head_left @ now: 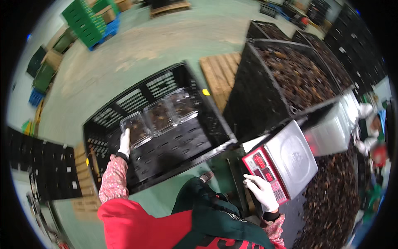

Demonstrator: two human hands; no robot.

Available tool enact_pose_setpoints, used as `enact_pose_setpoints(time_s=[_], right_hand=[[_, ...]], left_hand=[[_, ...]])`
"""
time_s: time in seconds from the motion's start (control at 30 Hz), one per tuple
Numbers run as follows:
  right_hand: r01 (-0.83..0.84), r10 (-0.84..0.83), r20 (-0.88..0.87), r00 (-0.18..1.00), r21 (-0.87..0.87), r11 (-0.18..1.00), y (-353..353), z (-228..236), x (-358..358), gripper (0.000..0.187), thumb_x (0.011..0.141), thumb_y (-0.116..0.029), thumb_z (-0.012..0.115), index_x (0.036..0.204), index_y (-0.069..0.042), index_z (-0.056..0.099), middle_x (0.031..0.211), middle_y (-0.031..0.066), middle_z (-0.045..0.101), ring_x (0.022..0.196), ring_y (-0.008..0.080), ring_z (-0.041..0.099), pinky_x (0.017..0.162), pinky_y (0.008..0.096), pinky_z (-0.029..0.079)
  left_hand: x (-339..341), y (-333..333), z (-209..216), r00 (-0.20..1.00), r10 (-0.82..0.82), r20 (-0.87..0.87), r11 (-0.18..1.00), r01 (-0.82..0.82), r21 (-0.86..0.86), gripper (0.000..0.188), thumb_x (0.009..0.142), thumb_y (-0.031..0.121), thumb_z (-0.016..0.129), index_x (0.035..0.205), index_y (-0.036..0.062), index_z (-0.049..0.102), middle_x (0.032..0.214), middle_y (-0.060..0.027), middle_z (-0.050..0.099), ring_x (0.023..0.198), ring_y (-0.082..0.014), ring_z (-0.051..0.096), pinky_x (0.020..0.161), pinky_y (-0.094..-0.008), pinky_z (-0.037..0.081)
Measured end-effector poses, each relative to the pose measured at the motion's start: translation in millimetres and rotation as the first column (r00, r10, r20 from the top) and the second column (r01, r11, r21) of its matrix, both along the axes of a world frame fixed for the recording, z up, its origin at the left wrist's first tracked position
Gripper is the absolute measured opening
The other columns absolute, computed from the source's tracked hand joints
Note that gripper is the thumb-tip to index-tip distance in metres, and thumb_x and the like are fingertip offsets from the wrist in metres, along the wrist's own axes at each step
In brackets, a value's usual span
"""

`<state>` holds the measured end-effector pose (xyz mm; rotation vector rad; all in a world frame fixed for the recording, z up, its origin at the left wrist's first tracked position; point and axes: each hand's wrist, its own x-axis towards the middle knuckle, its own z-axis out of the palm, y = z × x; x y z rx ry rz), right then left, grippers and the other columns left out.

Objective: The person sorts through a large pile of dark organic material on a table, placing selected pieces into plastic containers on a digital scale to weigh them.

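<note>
My left hand point(125, 144), in a white glove, reaches into a black plastic crate point(174, 147) and grips the left edge of a clear plastic box point(137, 129) with small dark brown pieces inside. Two more such boxes, a middle box point(159, 118) and a right box point(182, 106), lie beside it in a slanting row along the crate's far side. My right hand point(262, 191), also white-gloved, hovers at the near edge of a red scale point(265, 171) with a bare metal pan point(294, 159). Its fingers are loosely bent, slightly apart, with nothing in them.
A big black bin point(292, 76) of brown pieces stands beyond the scale, near a wooden pallet point(219, 72). Loose brown pieces point(331, 199) cover the table at right, where other gloved people work by a pale tub point(329, 130). Black crates point(45, 166) stand stacked at left.
</note>
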<state>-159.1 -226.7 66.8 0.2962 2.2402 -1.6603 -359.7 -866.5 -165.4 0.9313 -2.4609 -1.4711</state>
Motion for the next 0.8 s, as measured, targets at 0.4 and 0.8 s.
enact_pose_setpoints(time_s=[0.4, 0.8], right_hand=[[0.361, -0.343, -0.115, 0.932, 0.282, 0.889, 65.2, -44.1, 158.3, 0.043, 0.101, -0.040, 0.057, 0.127, -0.007, 0.065, 0.108, 0.0157, 0.071, 0.100, 0.0311, 0.069, 0.088, 0.0398, 0.054], [0.660, -0.585, -0.311, 0.749, 0.433, 0.614, 116.4, -69.9, 312.3, 0.028, 0.094, -0.029, 0.063, 0.111, -0.009, 0.071, 0.094, 0.0111, 0.071, 0.092, 0.0309, 0.069, 0.081, 0.0414, 0.054]], left_hand=[[-74.9, 266.6, 222.9, 0.569, -0.544, -0.617, 0.815, 0.182, -0.551, 0.033, 0.102, 0.008, 0.051, 0.131, -0.0076, 0.059, 0.121, -0.0199, 0.066, 0.109, -0.0305, 0.063, 0.103, -0.0382, 0.047], [16.9, 832.9, 313.4, -0.396, -0.865, -0.308, 0.233, 0.228, -0.946, 0.025, 0.099, 0.008, 0.060, 0.121, 0.0113, 0.071, 0.124, -0.0118, 0.068, 0.126, -0.0332, 0.057, 0.104, -0.0415, 0.044]])
